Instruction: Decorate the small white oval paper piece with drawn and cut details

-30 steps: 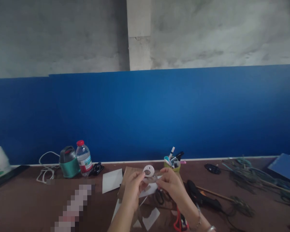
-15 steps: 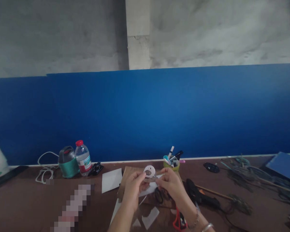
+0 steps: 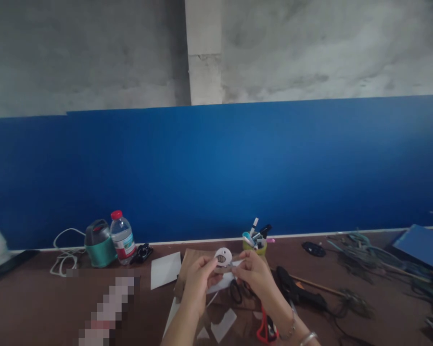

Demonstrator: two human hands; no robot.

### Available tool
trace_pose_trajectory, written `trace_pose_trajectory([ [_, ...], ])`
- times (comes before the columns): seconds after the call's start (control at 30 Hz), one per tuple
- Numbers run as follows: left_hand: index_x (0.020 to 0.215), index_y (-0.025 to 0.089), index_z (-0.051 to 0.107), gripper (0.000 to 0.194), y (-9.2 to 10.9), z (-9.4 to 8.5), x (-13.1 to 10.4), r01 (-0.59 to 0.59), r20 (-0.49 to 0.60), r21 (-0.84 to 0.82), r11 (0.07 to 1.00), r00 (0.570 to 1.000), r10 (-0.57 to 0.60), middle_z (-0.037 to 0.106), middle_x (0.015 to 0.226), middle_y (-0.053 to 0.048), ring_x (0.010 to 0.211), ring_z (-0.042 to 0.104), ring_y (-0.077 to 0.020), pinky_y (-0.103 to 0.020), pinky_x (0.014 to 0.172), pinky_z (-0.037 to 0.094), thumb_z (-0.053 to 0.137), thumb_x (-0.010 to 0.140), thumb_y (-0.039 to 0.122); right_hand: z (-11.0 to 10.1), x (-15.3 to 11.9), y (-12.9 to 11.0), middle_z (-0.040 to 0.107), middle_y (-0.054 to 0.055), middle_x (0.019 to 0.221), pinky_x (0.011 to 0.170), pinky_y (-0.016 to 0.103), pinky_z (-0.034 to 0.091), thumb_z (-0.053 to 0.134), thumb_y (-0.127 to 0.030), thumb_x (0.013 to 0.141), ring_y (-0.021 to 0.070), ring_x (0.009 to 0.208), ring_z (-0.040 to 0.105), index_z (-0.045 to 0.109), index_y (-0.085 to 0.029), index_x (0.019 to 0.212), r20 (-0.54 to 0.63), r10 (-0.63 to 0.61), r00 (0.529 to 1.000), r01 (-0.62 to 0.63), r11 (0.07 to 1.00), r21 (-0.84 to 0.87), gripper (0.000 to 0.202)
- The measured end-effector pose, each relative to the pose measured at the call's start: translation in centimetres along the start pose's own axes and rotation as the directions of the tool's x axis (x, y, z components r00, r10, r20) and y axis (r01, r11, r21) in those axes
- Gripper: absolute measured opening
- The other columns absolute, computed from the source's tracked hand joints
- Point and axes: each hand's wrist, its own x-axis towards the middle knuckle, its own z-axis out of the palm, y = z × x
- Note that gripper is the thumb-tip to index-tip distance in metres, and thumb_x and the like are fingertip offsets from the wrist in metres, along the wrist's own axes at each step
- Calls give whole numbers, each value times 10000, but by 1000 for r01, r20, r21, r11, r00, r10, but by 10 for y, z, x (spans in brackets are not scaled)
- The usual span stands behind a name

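Observation:
My left hand [image 3: 199,278] pinches a white round disc [image 3: 223,256] between thumb and fingers. The disc has a small dark dot or hole near its top and a brown striped pattern below. Closed at the fingertips, my right hand [image 3: 252,270] grips the end of a thin grey-brown strip [image 3: 225,269] just under the disc. Whether strip and disc are joined I cannot tell. Below the hands lie black-handled scissors [image 3: 235,291], partly covered by the right hand, and white paper scraps [image 3: 223,325]. Red-handled scissors [image 3: 262,330] lie beside my right wrist.
A pen cup [image 3: 260,247] stands behind my right hand. Right of it lie a black glue gun [image 3: 303,294] and tangled plant stems [image 3: 375,257]. Leftward are a white sheet [image 3: 165,270], a red-capped bottle [image 3: 122,239] and a teal-grey container [image 3: 100,250]. A blue partition [image 3: 202,168] closes off the back.
The view has shifted very slightly. Both hands keep nearly the same hold on the disc and strip.

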Motion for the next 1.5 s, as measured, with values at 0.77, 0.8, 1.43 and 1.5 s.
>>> trace_pose_trajectory([
  [0.77,673,130,578,306,4,0,-2,-10,3,19,1000,1000,10,694,705,-77,617,627,-145,-233,568,506,767,580,352,-3,2,7,440,-107,483,377,179,217,662,-301,595,42,368,366,462,-194,783,18,28,999,-29,999,35,294],
  [0.8,670,130,578,304,5,0,-3,-12,3,17,1000,1000,11,692,700,-73,615,624,-143,-232,569,504,766,580,352,-3,1,5,443,-102,492,371,182,203,665,-323,601,39,365,351,482,-188,796,34,64,997,-65,997,41,300],
  [1.43,649,124,603,311,-1,4,-4,-44,30,2,999,999,44,676,675,-58,628,622,-143,-226,582,473,774,578,374,16,-15,-6,414,-72,422,415,201,232,668,-398,627,62,399,353,534,-161,548,49,111,993,-113,993,29,283],
  [1.5,654,124,610,309,-2,4,-5,-55,26,-3,998,998,55,675,685,-57,650,627,-150,-238,607,483,774,582,376,16,-14,-4,412,-72,424,425,200,245,670,-387,625,63,409,357,532,-160,547,47,88,995,-89,995,38,277],
])
